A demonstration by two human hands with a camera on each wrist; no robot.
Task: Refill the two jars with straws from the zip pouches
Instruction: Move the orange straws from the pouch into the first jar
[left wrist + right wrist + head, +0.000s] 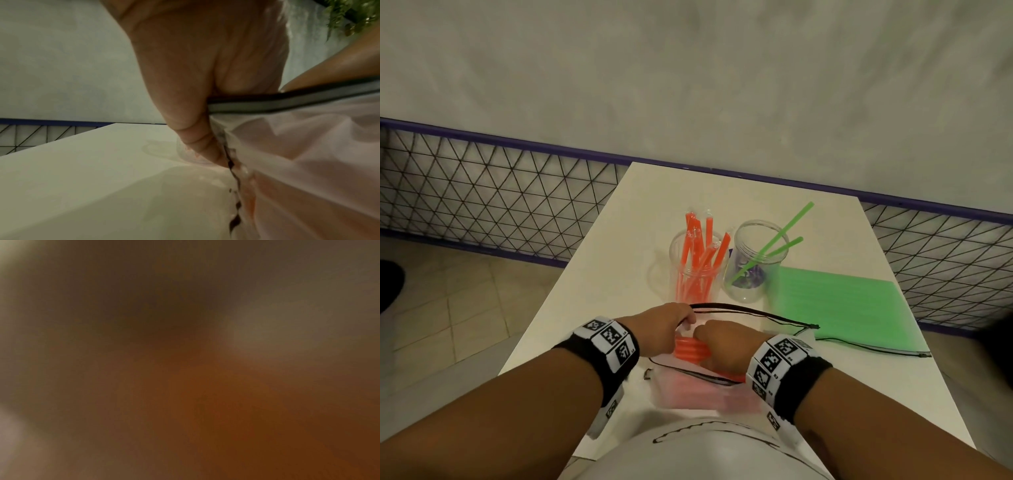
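Both forearms reach in from the bottom corners of the head view and meet just below the middle of the frame, each wrist wrapped in a black band with printed markers. The left hand (661, 329) is turned knuckles-up, its fingers curled to pinch the black zip edge of the clear pouch (702, 390); the left wrist view shows that edge clamped between thumb and fingers (197, 142), with the film crumpling away to the right. The right hand (726, 342) lies inside the pouch mouth with its fingers bent over a bundle of orange straws (690, 349); it seems to hold them, though the fingertips are hidden and the right wrist view is only a brown-orange blur. Above the hands, at the centre of the frame, stand two clear jars close together on the white table (585, 308): the left jar (697, 270) holds orange straws, the right jar (756, 263) two green straws (780, 245) leaning to the upper right. To the right of the jars lies the flat pouch of green straws (839, 301).
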